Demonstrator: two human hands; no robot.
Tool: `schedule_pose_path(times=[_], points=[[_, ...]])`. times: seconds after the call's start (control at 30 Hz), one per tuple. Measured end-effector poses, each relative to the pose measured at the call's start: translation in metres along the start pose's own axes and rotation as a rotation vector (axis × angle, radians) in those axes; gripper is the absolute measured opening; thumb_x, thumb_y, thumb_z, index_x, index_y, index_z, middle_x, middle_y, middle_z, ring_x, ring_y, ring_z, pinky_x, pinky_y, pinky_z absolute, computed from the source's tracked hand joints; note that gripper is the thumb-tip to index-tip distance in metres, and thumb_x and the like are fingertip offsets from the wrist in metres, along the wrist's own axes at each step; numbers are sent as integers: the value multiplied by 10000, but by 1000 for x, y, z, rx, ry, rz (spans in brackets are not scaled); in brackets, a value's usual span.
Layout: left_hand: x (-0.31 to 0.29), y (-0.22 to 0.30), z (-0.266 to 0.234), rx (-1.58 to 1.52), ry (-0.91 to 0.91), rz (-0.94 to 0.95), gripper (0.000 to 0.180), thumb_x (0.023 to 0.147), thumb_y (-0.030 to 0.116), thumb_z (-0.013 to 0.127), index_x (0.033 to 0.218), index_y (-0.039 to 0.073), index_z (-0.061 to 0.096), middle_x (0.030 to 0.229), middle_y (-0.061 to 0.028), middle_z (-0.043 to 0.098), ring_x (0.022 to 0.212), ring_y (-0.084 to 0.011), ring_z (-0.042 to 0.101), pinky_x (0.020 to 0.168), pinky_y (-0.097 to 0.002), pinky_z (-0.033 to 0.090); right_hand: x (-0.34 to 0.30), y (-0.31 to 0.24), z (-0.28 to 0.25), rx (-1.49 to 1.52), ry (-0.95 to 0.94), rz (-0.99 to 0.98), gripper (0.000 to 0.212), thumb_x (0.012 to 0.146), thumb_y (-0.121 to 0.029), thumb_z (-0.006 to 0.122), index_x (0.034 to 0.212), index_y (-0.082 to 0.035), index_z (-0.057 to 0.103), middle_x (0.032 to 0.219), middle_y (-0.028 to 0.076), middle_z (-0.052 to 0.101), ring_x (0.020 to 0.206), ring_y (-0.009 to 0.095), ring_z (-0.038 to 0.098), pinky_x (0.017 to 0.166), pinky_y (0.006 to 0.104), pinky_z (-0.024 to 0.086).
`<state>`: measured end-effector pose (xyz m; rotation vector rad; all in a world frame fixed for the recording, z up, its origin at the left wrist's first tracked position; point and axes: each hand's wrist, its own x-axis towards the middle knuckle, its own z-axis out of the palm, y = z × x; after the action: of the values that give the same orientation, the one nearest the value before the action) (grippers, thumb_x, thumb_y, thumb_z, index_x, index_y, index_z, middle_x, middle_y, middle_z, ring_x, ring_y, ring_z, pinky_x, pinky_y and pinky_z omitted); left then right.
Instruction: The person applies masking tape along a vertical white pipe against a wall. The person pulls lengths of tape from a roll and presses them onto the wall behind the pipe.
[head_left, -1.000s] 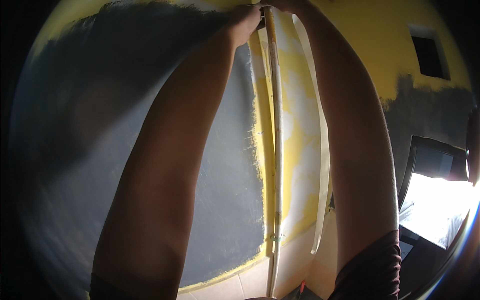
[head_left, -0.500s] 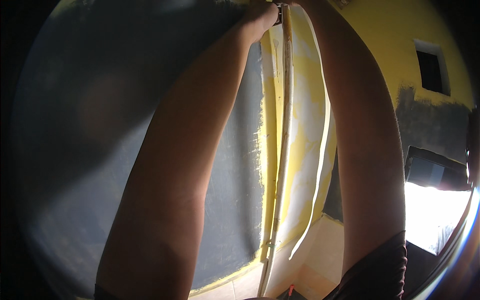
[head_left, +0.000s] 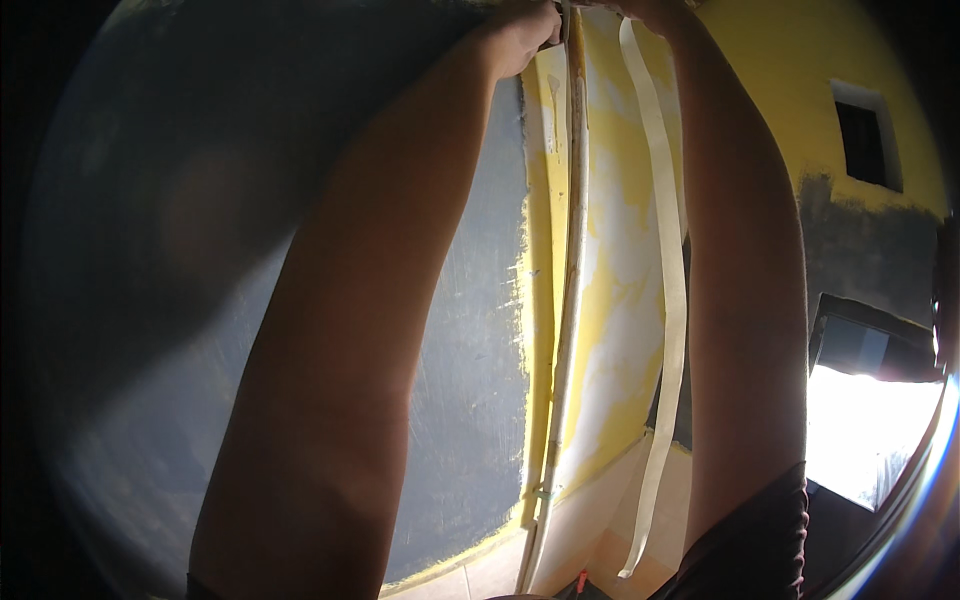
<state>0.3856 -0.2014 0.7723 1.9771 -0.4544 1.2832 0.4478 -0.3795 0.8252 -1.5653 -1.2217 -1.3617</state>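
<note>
- While both arms stretch way up, the left hand (head_left: 525, 38) is at the top of the frame, a bit right of centre, fingers curled in right by the upper end of a thin pipe (head_left: 574, 250). Can't tell from here what, if anything, they're gripping.
- The right hand (head_left: 645, 14) is cut off by the top edge, further right, so no clue how wide or tight those fingers are.
- A long pale strip (head_left: 666, 200) hangs from beside that hand down to the bottom of the frame, close along the inner side of the right forearm (head_left: 745, 300). Looks like tape, wouldn't swear to it.
- Biggest worry imo: its lower end dangles loose, so a small arm swing could flip it onto the forearm or twist it on itself. If it's sticky, that's a mess.
- Second: arms overhead tire, fingers slip, and the strip could drop onto the tiles (head_left: 500, 560) at the bottom.
- Also, the left wrist looks near the grey wall (head_left: 470, 330). If that paint's wet (can't tell), one careless lean smears it.
- Pipe runs beside a yellow band (head_left: 542, 300) mid-frame; a knock could shift it if it's poorly fixed.
</note>
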Motion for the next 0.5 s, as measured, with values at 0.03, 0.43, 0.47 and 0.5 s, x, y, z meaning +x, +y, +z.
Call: schedule_pose_path(times=[0.03,0.43,0.47,0.5], points=[[8,-7,3,-80,-20,20,91,868,-27,552,925,-13,622,914,-126,629,836,-231,590,757,-380,494,-8,10,-4,82,-9,-2,443,760,-292,903,1100,-50,756,1001,132,735,836,274,678,776,390,552],[-2,-7,1,-383,-216,144,133,962,24,535,990,-19,658,1046,-143,649,1000,-252,602,962,-396,485,-14,72,88,1143,0,263,206,815,-136,787,975,-8,760,996,150,684,947,272,618,783,442,496],[-1,-6,-2,-404,-261,143,135,967,28,535,997,-16,659,1054,-143,649,1016,-250,603,973,-401,482,-9,76,94,1149,-8,210,202,807,-130,789,968,-12,758,982,148,683,953,274,618,786,438,497],[1,-4,-2,-426,-307,143,137,972,32,535,1004,-13,660,1061,-142,649,1031,-248,603,984,-405,480,-3,83,95,1058,45,274,188,804,-106,778,970,-24,745,946,129,684,927,256,625,772,423,492]])
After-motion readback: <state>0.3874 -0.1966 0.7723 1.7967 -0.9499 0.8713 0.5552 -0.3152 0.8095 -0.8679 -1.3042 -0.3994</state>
